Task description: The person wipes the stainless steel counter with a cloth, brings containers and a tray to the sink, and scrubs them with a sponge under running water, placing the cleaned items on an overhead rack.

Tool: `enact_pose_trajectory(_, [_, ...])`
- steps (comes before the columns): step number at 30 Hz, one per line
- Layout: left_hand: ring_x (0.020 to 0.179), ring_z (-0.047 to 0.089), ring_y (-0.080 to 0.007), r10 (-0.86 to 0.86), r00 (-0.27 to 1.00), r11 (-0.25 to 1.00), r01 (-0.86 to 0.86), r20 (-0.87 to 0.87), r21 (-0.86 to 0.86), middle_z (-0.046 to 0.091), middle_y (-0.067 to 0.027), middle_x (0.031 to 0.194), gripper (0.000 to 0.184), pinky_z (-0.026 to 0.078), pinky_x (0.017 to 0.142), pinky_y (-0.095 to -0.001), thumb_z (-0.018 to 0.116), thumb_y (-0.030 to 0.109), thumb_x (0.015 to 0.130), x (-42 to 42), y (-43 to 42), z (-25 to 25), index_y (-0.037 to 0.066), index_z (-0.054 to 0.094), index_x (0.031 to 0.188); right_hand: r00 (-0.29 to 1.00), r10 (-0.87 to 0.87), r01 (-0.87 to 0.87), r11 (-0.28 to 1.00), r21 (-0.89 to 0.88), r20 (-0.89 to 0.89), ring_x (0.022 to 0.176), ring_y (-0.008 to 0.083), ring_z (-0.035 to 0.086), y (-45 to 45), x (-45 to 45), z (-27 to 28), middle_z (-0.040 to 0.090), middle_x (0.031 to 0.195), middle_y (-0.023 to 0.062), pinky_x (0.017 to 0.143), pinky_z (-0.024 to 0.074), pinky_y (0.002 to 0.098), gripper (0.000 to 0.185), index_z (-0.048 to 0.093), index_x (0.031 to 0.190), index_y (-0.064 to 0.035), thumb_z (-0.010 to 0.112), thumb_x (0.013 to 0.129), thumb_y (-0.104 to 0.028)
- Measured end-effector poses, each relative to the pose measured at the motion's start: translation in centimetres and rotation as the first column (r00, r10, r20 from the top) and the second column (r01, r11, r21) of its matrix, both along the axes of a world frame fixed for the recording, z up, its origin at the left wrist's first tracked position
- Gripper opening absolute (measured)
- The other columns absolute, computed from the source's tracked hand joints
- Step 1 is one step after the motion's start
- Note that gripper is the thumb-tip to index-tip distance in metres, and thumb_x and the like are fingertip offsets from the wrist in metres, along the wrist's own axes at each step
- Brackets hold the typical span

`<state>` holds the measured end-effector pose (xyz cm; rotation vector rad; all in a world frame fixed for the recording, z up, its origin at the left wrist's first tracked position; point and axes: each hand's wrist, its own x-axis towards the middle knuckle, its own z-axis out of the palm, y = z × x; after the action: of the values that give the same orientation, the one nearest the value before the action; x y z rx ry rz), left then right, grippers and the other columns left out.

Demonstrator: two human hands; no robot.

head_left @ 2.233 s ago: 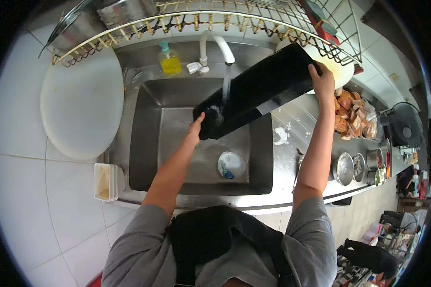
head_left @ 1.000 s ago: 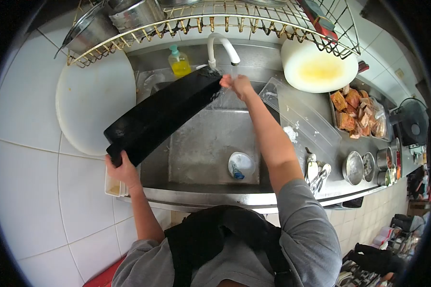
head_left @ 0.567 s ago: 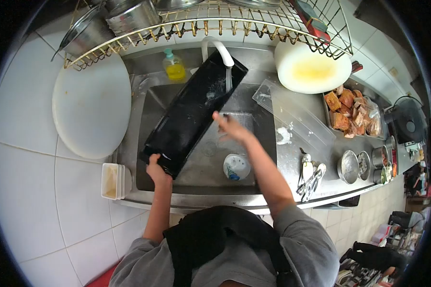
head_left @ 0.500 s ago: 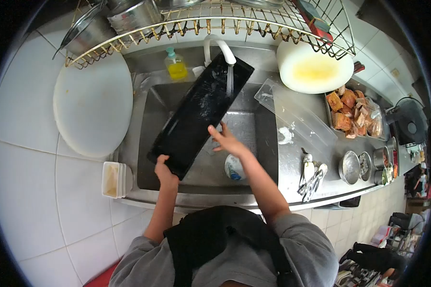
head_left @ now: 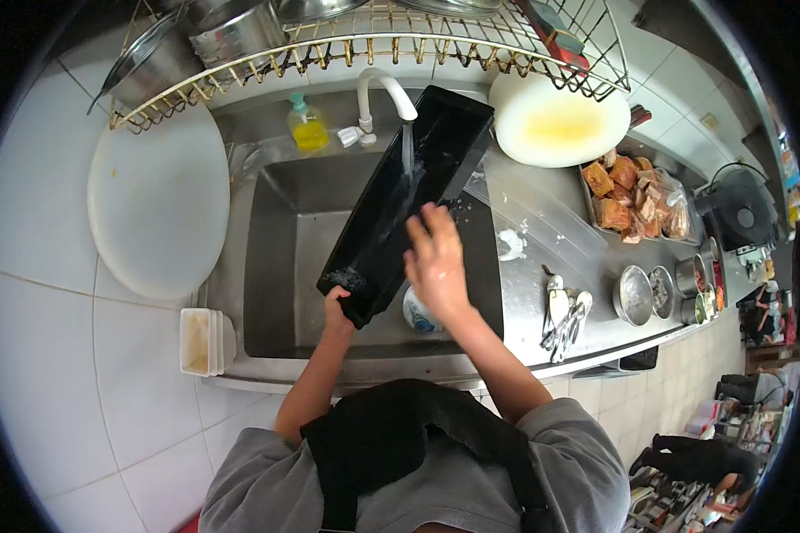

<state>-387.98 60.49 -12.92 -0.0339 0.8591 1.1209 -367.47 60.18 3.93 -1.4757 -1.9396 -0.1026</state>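
Observation:
A long black rectangular tray is tilted across the sink, its hollow side facing up. My left hand grips its near end, with the thumb over the rim. Water from the white faucet runs into the tray, and whitish suds lie near the held end. My right hand is over the tray's right side, fingers spread and slightly blurred; whether it touches the tray I cannot tell. Partly hidden behind that hand, a white and blue bowl sits in the sink.
A soap bottle stands behind the sink. Right of it are a clear plastic lid, spoons, metal bowls and a tray of meat chunks. A wire rack hangs above. White tubs stand at left.
The tray has rolled so its hollow inside faces up, and has shifted right. My right hand has left the tray's lower edge and moved up and right. The view has shifted slightly.

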Motion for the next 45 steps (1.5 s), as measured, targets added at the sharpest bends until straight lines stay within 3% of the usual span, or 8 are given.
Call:
enact_pose_trajectory(7, [0.088, 0.059, -0.0294, 0.133, 0.969, 0.991, -0.126, -0.21, 0.049, 0.058, -0.0108, 0.096, 0.038, 0.051, 0.079, -0.0394, 0.057, 0.009, 0.064, -5.1, -0.7, 4.7, -0.001, 0.058, 0.101, 0.825, 0.527, -0.452, 0.832, -0.324, 0.203, 0.118, 0.0282, 0.05, -4.1, -6.8, -4.8, 0.059, 0.112, 0.0134, 0.112, 0.0203, 0.0519, 0.059, 0.057, 0.122, -0.0032, 0.068, 0.078, -0.04])
enact_pose_trajectory(13, [0.074, 0.058, -0.018, 0.437, 0.742, 0.899, -0.368, -0.507, 0.237, 0.061, -0.0056, 0.086, 0.023, 0.048, 0.069, -0.0316, 0.066, 0.003, 0.07, -5.3, -3.7, 14.6, 0.0, 0.061, 0.093, 0.802, 0.577, -0.589, 0.722, -0.363, -0.154, 0.101, 0.0313, 0.057, -5.4, -13.5, -4.0, 0.061, 0.1, 0.015, 0.102, 0.0331, 0.0469, 0.061, 0.046, 0.128, -0.0033, 0.07, 0.077, -0.028])
enact_pose_trajectory(19, [0.067, 0.057, -0.0146, 0.333, 0.376, 0.922, 0.064, -0.865, 0.382, 0.062, -0.0062, 0.074, 0.029, 0.046, 0.062, -0.0315, 0.075, 0.023, 0.078, -3.0, -4.0, 17.9, -0.001, 0.06, 0.085, 0.757, 0.178, -0.498, 0.78, -0.378, -0.629, 0.079, 0.0466, 0.06, -6.4, -15.0, -3.0, 0.061, 0.084, 0.0263, 0.065, 0.048, 0.0509, 0.061, 0.036, 0.123, 0.0029, 0.069, 0.074, -0.012])
enact_pose_trajectory(22, [0.066, 0.053, -0.011, 0.199, 0.146, 0.876, 0.417, -0.969, 0.243, 0.059, -0.0062, 0.072, 0.029, 0.045, 0.062, -0.0276, 0.071, 0.024, 0.082, -1.9, -2.6, 18.6, -0.002, 0.06, 0.088, 0.529, 0.13, -0.495, 0.85, -0.18, -0.839, 0.087, 0.0307, 0.065, -4.7, -12.8, -1.9, 0.065, 0.091, 0.0172, 0.076, 0.0502, 0.0385, 0.056, 0.041, 0.121, 0.0017, 0.07, 0.075, -0.01])
enact_pose_trajectory(25, [0.07, 0.064, -0.0206, 0.127, 0.313, 0.725, 0.618, -0.941, 0.304, 0.064, -0.0112, 0.076, 0.027, 0.05, 0.065, -0.0303, 0.068, 0.022, 0.085, -2.0, -1.3, 20.1, -0.002, 0.062, 0.093, 0.471, -0.19, -0.489, 0.757, -0.434, -0.861, 0.085, 0.0155, 0.06, -3.7, -9.0, -0.1, 0.066, 0.097, 0.0108, 0.078, 0.0478, 0.0278, 0.032, 0.057, 0.107, 0.0049, 0.065, 0.08, -0.01])
enact_pose_trajectory(30, [0.088, 0.063, -0.0265, 0.456, -0.336, 0.849, 0.441, -0.824, 0.291, 0.064, -0.0122, 0.098, 0.023, 0.051, 0.074, -0.0354, 0.067, 0.019, 0.083, -10.6, -2.1, 21.8, 0.001, 0.063, 0.098, 0.099, -0.411, -0.533, 0.747, -0.396, -0.906, 0.084, 0.0134, 0.059, -3.0, -3.1, -0.9, 0.065, 0.096, 0.0072, 0.081, 0.0445, 0.0271, 0.032, 0.061, 0.105, 0.0067, 0.068, 0.082, -0.014])
enact_pose_trajectory(35, [0.121, 0.04, -0.0433, 0.048, -0.777, 0.96, 0.209, -0.627, -0.185, 0.044, -0.0264, 0.128, 0.102, 0.037, 0.1, -0.0498, 0.085, 0.03, 0.06, -24.6, -8.6, 15.5, 0.012, 0.029, 0.143, -0.115, -0.364, -0.464, 0.842, -0.274, -0.924, 0.078, 0.015, 0.061, -3.9, 2.4, 1.1, 0.065, 0.089, 0.0051, 0.075, 0.0469, 0.0278, 0.021, 0.061, 0.095, 0.0024, 0.066, 0.082, -0.013])
enact_pose_trajectory(45, [0.115, 0.043, -0.0434, -0.183, -0.634, 0.957, 0.061, -0.751, -0.284, 0.04, -0.0235, 0.123, 0.116, 0.037, 0.098, -0.0504, 0.082, 0.022, 0.058, -25.8, -11.7, 12.8, 0.024, 0.012, 0.15, -0.244, -0.026, -0.056, 0.998, -0.013, -0.97, 0.085, 0.0196, 0.062, -9.7, 9.0, 12.6, 0.065, 0.088, 0.0057, 0.084, 0.0501, 0.0361, 0.01, 0.063, 0.083, -0.0071, 0.064, 0.079, -0.016])
